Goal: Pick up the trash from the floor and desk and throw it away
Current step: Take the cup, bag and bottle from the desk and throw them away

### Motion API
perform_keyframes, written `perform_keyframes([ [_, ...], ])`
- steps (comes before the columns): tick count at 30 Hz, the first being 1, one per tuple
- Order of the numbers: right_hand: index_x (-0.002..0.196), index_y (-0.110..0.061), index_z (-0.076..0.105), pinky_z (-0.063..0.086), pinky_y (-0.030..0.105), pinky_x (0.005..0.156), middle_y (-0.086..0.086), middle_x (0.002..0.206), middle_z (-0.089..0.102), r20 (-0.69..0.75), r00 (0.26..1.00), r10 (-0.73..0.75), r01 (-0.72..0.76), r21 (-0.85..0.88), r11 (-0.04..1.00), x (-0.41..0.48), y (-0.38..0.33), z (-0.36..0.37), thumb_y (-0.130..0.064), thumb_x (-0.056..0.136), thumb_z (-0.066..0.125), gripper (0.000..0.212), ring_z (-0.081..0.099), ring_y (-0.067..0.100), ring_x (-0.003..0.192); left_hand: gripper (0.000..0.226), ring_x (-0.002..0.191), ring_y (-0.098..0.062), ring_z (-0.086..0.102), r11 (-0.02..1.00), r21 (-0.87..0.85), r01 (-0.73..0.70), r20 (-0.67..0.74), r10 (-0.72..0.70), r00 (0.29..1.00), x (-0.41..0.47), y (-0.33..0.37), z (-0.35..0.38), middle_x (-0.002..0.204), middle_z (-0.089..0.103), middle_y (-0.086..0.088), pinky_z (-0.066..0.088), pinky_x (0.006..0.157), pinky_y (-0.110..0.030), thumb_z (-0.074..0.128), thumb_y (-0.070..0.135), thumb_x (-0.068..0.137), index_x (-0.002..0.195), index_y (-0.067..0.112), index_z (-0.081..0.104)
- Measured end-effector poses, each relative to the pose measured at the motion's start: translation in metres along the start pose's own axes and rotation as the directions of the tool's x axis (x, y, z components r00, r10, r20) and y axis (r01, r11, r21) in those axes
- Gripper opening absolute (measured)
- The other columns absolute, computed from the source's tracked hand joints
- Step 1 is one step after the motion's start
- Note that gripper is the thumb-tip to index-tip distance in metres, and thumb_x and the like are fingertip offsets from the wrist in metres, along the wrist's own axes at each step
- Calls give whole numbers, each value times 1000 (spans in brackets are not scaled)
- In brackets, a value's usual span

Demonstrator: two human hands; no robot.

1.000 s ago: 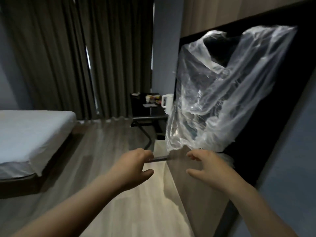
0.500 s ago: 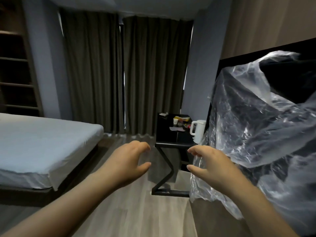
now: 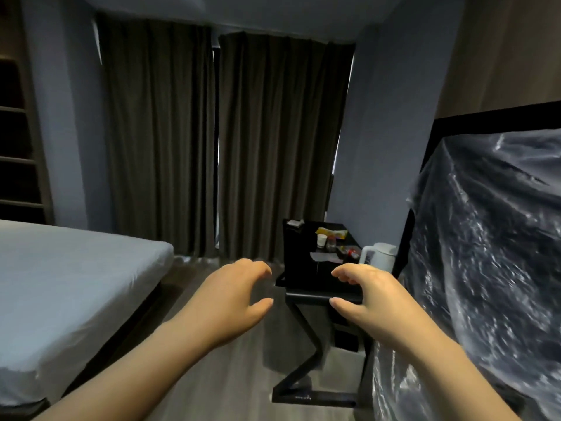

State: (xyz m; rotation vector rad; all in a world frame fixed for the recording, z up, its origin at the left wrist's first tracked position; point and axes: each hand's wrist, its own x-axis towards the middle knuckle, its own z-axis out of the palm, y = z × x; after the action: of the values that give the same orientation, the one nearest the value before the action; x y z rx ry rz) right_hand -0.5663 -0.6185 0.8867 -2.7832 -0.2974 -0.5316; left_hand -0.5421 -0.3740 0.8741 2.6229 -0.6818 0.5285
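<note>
A black side desk [image 3: 299, 270] stands ahead on a Z-shaped leg. On it lie a paper cup [image 3: 321, 240], a yellow wrapper [image 3: 331, 232], a crumpled paper [image 3: 295, 223], a flat silvery wrapper [image 3: 324, 257] and a small bottle [image 3: 350, 252]. My left hand [image 3: 239, 296] and my right hand [image 3: 368, 294] hover side by side in front of the desk. Their fingers are loosely curled and hold nothing. A large clear plastic bag [image 3: 485, 268] drapes over something dark at the right, just beside my right forearm.
A white kettle [image 3: 379, 256] stands at the desk's right end. A bed with a grey sheet [image 3: 66, 278] fills the left side. Dark curtains [image 3: 227, 141] hang behind the desk, and shelves [image 3: 15, 153] line the far left. Wooden floor [image 3: 230, 375] runs between bed and desk.
My left hand has let go of the thin dark edge it pinched. The view has risen and swung left, so the plastic bag now sits at the right and the desk looks closer.
</note>
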Motion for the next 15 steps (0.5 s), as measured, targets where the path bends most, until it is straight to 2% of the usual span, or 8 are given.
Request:
perform_keyframes([
  [10, 131, -36, 49, 40, 16, 97, -21, 126, 53, 37, 996, 77, -78, 15, 997, 146, 39, 73, -45, 84, 63, 50, 47, -3, 117, 46, 116, -8, 51, 999, -30, -11, 84, 13, 996, 137, -103, 57, 126, 53, 12, 43, 98, -26, 56, 46, 87, 130, 31, 47],
  [15, 129, -36, 51, 41, 16, 95, -20, 124, 54, 50, 996, 74, -77, 57, 995, 226, 77, 116, -45, 83, 62, 48, 48, -3, 116, 47, 117, -5, 51, 1000, -24, -10, 71, 11, 997, 211, -146, 90, 127, 53, 14, 42, 98, -23, 57, 45, 87, 130, 32, 47],
])
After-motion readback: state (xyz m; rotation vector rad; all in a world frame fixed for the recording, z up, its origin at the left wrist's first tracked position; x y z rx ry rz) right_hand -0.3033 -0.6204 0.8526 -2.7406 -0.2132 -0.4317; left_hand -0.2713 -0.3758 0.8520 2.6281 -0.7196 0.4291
